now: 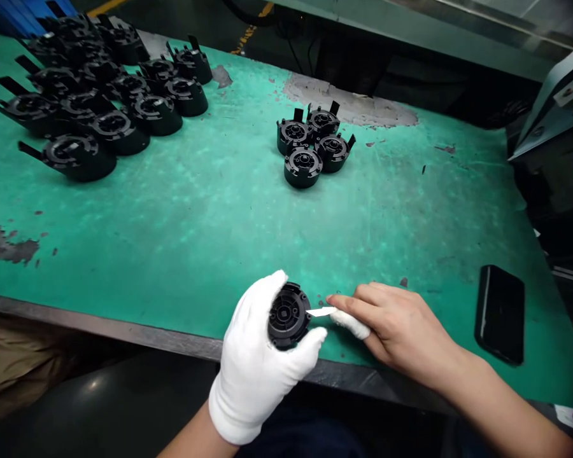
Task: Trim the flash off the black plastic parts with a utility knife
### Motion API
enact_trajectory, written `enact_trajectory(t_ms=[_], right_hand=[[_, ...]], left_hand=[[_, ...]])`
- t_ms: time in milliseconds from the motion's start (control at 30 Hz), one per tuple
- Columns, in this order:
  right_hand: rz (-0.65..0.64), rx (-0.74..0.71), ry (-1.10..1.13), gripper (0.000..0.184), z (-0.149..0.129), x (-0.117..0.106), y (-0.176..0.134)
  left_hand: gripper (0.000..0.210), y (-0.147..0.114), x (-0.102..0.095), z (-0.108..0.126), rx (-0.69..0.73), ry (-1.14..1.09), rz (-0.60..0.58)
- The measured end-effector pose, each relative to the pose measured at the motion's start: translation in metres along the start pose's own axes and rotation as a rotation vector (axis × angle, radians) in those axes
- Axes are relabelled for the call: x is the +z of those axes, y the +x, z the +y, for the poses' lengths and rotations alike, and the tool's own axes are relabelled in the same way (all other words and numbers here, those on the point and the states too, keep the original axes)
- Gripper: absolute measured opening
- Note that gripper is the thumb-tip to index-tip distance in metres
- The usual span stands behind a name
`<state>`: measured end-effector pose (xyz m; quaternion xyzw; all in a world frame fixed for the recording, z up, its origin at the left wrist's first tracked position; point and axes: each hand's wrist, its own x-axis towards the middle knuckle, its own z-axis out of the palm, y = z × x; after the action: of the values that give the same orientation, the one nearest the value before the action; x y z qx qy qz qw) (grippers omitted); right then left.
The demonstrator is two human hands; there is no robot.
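Note:
My left hand [255, 356], in a white glove, grips a round black plastic part [286, 315] near the front edge of the table. Its ribbed inner face is turned up toward me. My right hand [386, 321] is ungloved, with a white wrap on the thumb. Between thumb and index finger it pinches a small pointed blade [319, 312]; any handle is hidden in the hand. The blade's tip reaches the right rim of the black part.
Several similar black parts [303, 166] stand grouped mid-table on the worn green surface [210, 222]. A larger cluster of black housings [79, 156] with upright tabs fills the back left. A black phone [500, 315] lies at the right. Beyond the front left edge is tan cloth [16, 362].

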<state>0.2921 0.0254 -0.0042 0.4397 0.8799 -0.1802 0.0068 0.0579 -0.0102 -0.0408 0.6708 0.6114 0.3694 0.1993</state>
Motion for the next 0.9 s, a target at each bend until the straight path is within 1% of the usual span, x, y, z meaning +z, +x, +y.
enact_trajectory(t_ms=[100, 167, 233, 300, 333, 367, 400, 500, 600, 667, 767, 833, 900], right_hand=[[0.013, 0.002, -0.025, 0.041, -0.002, 0.001, 0.002], [0.02, 0.05, -0.064, 0.04, 0.003, 0.002, 0.005], [0.063, 0.199, -0.124, 0.041, 0.015, 0.001, 0.009], [0.137, 0.356, -0.143, 0.041, 0.03, -0.003, 0.012], [0.17, 0.382, -0.115, 0.04, 0.036, -0.005, 0.012], [0.181, 0.354, -0.061, 0.039, 0.039, -0.007, 0.011], [0.169, 0.292, 0.003, 0.038, 0.039, -0.009, 0.008], [0.048, 0.077, 0.144, 0.034, 0.025, -0.009, -0.001], [-0.036, -0.013, 0.12, 0.035, 0.009, -0.005, -0.004], [-0.031, 0.015, 0.025, 0.037, 0.008, -0.002, -0.001], [0.044, 0.164, -0.12, 0.039, 0.018, -0.001, 0.005], [0.108, 0.227, -0.055, 0.038, 0.024, -0.001, 0.007], [0.164, 0.239, 0.124, 0.035, 0.025, 0.002, 0.005]], left_hand=[[0.076, 0.001, 0.001, 0.001, -0.006, 0.004, 0.0], [0.076, 0.001, 0.001, 0.001, -0.007, 0.0, -0.001], [0.077, 0.001, 0.001, 0.0, -0.007, -0.003, 0.001], [0.08, 0.001, 0.001, -0.001, -0.009, -0.006, -0.001], [0.08, 0.001, 0.001, -0.001, -0.011, -0.01, -0.007], [0.081, 0.001, 0.001, -0.002, -0.013, -0.018, -0.013], [0.08, 0.0, 0.001, -0.003, -0.014, -0.025, -0.021], [0.078, -0.001, 0.001, -0.004, -0.001, -0.042, -0.023], [0.076, -0.001, 0.001, -0.003, 0.005, -0.043, -0.008], [0.076, -0.001, 0.001, -0.003, 0.01, -0.04, -0.009], [0.076, 0.0, 0.0, -0.002, 0.016, -0.027, -0.021], [0.075, 0.001, 0.0, -0.002, 0.017, -0.024, -0.024], [0.075, 0.001, 0.0, -0.002, 0.02, -0.03, -0.027]])
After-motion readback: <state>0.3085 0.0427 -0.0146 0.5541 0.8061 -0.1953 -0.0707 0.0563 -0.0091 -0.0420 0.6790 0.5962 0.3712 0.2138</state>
